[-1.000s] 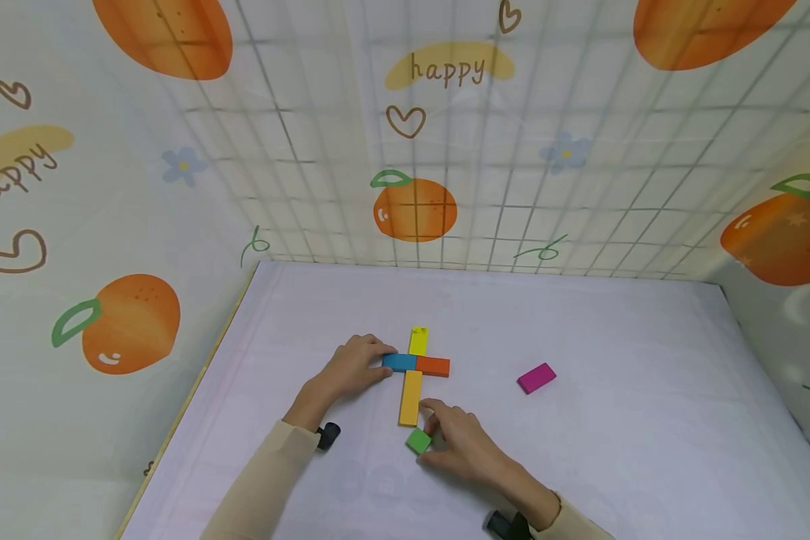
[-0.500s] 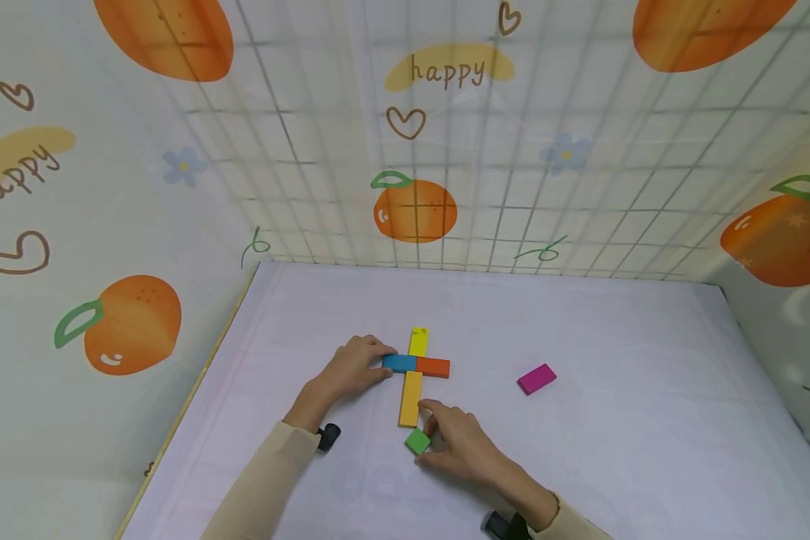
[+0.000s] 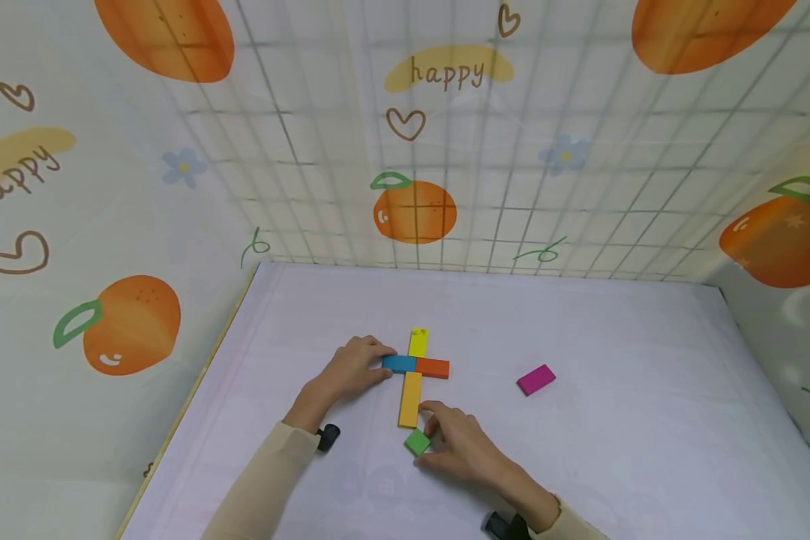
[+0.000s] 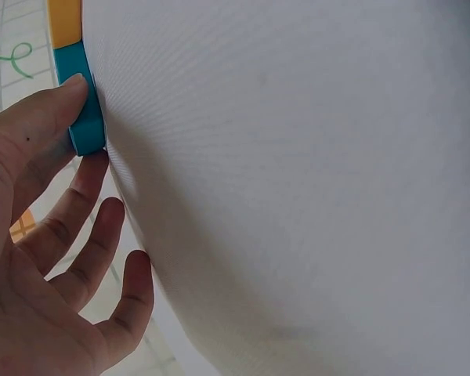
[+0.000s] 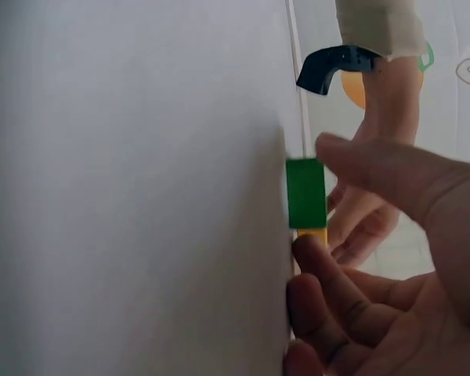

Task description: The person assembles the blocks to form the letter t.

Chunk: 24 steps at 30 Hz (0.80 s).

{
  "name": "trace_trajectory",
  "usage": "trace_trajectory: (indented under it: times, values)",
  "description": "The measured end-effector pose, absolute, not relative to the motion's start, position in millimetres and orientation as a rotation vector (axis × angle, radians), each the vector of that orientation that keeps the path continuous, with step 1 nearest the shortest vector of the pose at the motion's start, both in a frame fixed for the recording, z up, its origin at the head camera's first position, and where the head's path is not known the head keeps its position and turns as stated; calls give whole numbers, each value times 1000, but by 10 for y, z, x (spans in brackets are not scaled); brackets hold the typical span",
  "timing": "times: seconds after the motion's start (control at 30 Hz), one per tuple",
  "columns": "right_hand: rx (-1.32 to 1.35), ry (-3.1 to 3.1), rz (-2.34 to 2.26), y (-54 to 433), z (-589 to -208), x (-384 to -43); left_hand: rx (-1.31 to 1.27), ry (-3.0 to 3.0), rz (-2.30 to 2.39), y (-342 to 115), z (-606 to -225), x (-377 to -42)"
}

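My left hand (image 3: 354, 365) pinches the left end of a blue block (image 3: 400, 364), thumb on the near side and index finger on the far side. An orange-red block (image 3: 433, 367) continues the blue one to the right. Above their joint lies a bright yellow block (image 3: 418, 342); below it a longer amber block (image 3: 410, 400) points toward me. Close to the amber block's near end, my right hand (image 3: 464, 444) holds a small green block (image 3: 417, 442) at its edges, turned cornerwise. In the right wrist view the thumb sits at one edge of the green block (image 5: 306, 193), fingertips at the opposite one.
A magenta block (image 3: 536, 380) lies apart on the right of the white table (image 3: 621, 450). A patterned curtain with oranges and hearts (image 3: 310, 135) rises behind the table's back edge and along its sides.
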State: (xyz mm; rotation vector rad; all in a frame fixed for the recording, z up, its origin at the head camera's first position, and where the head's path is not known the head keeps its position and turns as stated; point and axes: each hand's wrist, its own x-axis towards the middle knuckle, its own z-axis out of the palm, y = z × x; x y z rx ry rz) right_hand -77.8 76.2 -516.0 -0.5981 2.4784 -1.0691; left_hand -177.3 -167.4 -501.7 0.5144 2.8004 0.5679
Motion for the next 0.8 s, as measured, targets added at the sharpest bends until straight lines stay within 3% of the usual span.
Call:
trace_trajectory:
  times: [0.8]
  values:
    - [-633, 2671, -1364, 1606, -5102, -860, 536, 2802, 586, -1687, -5048, -1789]
